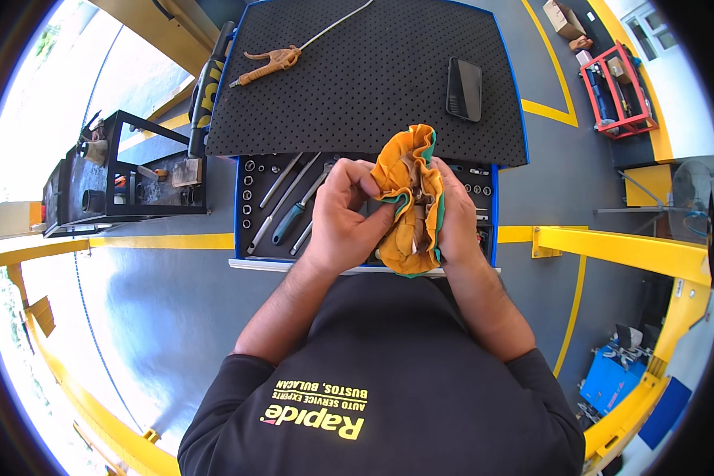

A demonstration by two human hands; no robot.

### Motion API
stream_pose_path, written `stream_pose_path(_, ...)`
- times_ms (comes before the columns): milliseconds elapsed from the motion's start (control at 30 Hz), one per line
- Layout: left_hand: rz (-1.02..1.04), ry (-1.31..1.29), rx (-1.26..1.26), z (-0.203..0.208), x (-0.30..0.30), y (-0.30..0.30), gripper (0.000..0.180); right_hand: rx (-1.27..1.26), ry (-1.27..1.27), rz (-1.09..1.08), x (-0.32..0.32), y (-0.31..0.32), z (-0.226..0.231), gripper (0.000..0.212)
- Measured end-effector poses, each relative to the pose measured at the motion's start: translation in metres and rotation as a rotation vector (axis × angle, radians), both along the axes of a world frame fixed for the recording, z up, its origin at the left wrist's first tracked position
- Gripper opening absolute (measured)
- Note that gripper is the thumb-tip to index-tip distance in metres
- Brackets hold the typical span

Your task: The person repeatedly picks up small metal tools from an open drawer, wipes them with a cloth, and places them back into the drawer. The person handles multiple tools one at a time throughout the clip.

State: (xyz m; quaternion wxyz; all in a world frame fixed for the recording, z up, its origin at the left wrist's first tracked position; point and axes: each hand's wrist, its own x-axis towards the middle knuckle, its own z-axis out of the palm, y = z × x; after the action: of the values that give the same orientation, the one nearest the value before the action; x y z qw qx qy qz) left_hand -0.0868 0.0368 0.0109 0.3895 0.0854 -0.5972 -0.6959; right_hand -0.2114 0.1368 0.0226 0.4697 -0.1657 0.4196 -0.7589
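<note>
In front of my chest, both hands hold a crumpled orange cloth (413, 210) with green edges, bunched and ruffled round a brownish inner fold. My left hand (351, 213) pinches its left side between thumb and curled fingers. Along the right side of the cloth, my right hand (457, 214) is closed on it, most of its fingers hidden behind. Whether the cloth is a glove or a rag cannot be made out. Just beyond and beneath my hands is a pulled-out tool drawer (250, 254), partly covered by them. Inside lie a blue-handled tool (289, 224), long metal bars and several sockets (247, 194).
Above the drawer is a black perforated cabinet top (357, 87) carrying an orange air blow gun (271, 65) and a dark phone (463, 89). A black metal stand (135, 163) is at the left, a red rack (617, 89) at the far right. Yellow beams (635, 252) flank me.
</note>
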Motion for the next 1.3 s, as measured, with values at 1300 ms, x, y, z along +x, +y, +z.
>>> stream_pose_path(1300,0.260,-0.776,-0.410,-0.127,-0.003,-0.049,0.015,0.373,0.466,-0.052,-0.046,0.115,-0.166,0.029)
